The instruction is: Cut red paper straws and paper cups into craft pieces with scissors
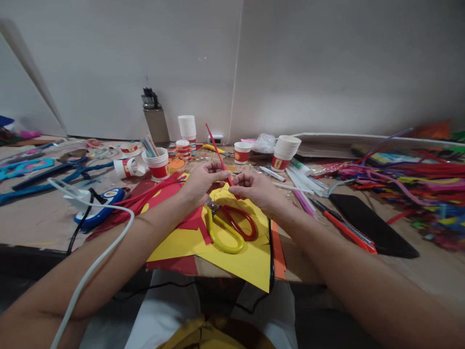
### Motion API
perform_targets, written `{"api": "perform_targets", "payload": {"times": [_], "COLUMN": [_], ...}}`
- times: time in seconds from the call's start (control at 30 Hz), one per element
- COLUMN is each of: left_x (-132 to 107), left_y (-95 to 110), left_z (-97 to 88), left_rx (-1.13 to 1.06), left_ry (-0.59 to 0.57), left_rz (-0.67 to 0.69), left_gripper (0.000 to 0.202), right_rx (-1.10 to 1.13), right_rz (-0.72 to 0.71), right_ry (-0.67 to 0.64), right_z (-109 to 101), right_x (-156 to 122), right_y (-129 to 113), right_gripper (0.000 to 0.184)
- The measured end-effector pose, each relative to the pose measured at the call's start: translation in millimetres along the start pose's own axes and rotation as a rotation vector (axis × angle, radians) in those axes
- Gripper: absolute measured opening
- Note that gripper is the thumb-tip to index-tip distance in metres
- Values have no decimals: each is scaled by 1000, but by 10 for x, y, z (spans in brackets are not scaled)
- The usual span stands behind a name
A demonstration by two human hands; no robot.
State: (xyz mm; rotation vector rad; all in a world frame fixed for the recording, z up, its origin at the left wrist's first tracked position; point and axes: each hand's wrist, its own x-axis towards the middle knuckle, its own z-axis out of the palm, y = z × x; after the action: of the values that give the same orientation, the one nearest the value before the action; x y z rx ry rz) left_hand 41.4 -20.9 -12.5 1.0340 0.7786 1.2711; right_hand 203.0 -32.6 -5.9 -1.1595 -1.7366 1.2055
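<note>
A thin red strip rises at a slant between both hands, its upper end free. My left hand pinches it from the left with thumb and fingertips. From the other side, my right hand has its thumb and fingers closed around the strip's lower part. Just below the hands, scissors with one yellow and one red handle lie on yellow paper; their blades are mostly hidden. Several long red strips lie beside my left forearm, partly over red paper.
Paper cups stand along the back, including a stack and one with pens. A white cable crosses my left forearm. At right lie a red cutter, a black phone-like slab and a colourful pile of strips.
</note>
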Motion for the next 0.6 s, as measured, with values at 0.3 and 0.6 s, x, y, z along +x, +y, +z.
{"api": "perform_targets", "payload": {"times": [0.3,0.6], "left_x": [162,261], "left_y": [213,440], "left_z": [-229,-439], "left_rx": [-203,-289], "left_ry": [132,249], "left_rz": [102,174], "left_gripper": [22,22], "right_rx": [61,38], "right_rz": [48,35], "right_ry": [-90,-220], "right_z": [63,88], "right_x": [-51,-62], "right_y": [-51,-17], "right_gripper": [25,27]}}
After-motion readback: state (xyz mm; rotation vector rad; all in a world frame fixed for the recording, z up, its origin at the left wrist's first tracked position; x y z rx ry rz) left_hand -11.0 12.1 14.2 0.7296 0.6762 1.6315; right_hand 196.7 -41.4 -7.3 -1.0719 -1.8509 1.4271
